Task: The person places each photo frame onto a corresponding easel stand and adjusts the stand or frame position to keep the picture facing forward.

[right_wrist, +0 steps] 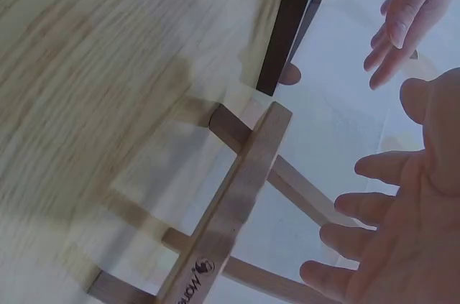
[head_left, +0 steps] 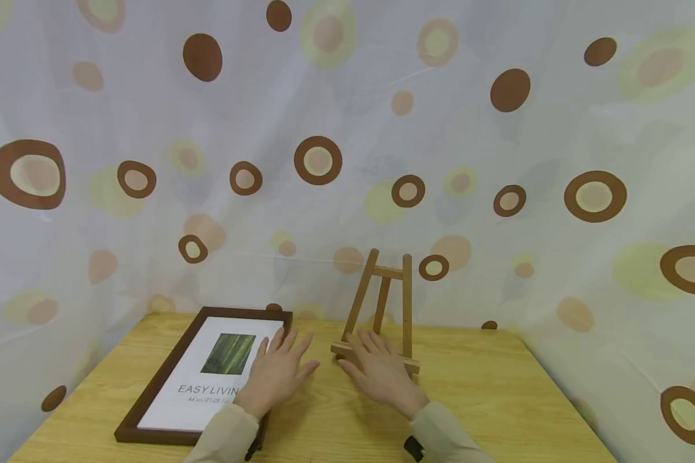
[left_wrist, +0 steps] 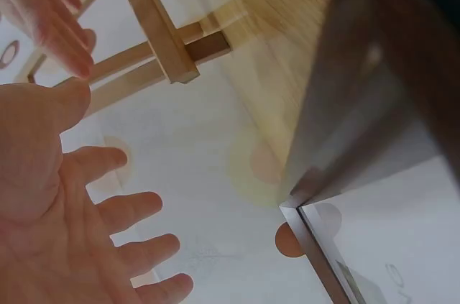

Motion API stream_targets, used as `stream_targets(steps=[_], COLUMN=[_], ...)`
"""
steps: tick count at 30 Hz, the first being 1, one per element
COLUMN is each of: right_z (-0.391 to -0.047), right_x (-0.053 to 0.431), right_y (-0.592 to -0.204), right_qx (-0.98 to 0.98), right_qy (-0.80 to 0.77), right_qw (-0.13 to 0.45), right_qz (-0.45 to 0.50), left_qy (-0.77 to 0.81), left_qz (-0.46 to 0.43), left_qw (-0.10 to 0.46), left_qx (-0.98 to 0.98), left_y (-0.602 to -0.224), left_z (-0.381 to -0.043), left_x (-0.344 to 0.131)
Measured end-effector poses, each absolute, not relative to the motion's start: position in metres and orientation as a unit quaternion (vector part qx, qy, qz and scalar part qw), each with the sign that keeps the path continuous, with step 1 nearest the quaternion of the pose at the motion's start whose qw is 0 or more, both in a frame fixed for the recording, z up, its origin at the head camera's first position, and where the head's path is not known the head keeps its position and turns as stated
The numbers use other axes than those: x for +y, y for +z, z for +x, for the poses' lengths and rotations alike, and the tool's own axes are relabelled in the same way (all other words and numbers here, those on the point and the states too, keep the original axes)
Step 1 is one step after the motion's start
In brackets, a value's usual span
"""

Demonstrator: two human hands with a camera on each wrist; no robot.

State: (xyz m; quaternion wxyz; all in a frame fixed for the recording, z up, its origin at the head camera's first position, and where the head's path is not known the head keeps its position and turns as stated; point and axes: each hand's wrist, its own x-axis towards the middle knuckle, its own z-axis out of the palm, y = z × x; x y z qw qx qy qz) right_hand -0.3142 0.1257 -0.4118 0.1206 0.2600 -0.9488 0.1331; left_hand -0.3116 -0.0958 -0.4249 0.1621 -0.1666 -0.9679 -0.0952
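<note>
My left hand (head_left: pixel 279 372) has its fingers spread, palm down, over the right side of a dark brown picture frame (head_left: pixel 162 376). The frame lies flat and holds a white sheet with a green picture and the printed words EASY LIVING. In front of a small wooden easel (head_left: pixel 407 308) my right hand (head_left: pixel 379 372) is spread too, overlapping the easel's front ledge in the head view. In the right wrist view the ledge (right_wrist: pixel 237 203) bears dark lettering, and the fingers (right_wrist: pixel 352 239) are apart from it. Neither hand holds anything.
The wooden table (head_left: pixel 486 399) carries both things, the frame at left and the easel upright right of the middle. A whitish sheet (head_left: pixel 347 116) with brown, yellow and peach circles hangs behind and around the table.
</note>
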Motion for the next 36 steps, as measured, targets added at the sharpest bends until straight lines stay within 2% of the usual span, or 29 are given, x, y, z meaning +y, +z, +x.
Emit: stream_targets(steps=[5, 15, 26, 36], right_z=[-0.317, -0.317, -0.319, -0.32], right_x=[0.119, 0.113, 0.111, 0.104], right_y=[-0.415, -0.416, -0.419, -0.423], right_qx=[-0.937, -0.932, -0.91, -0.87], right_qy=[0.147, 0.205, 0.32, 0.417], right_qw=[0.142, 0.111, 0.102, 0.059], right_qz=[0.284, 0.276, 0.241, 0.257], left_qy=[-0.099, -0.114, -0.225, -0.257], left_qz=[-0.172, -0.193, -0.164, -0.147], left_qw=[0.172, 0.227, 0.211, 0.2], left_qx=[-0.965, -0.948, -0.937, -0.934], left_y=[-0.424, -0.429, -0.428, -0.431], left_z=[-0.309, -0.31, -0.31, -0.306], left_x=[-0.1, -0.106, -0.109, -0.119])
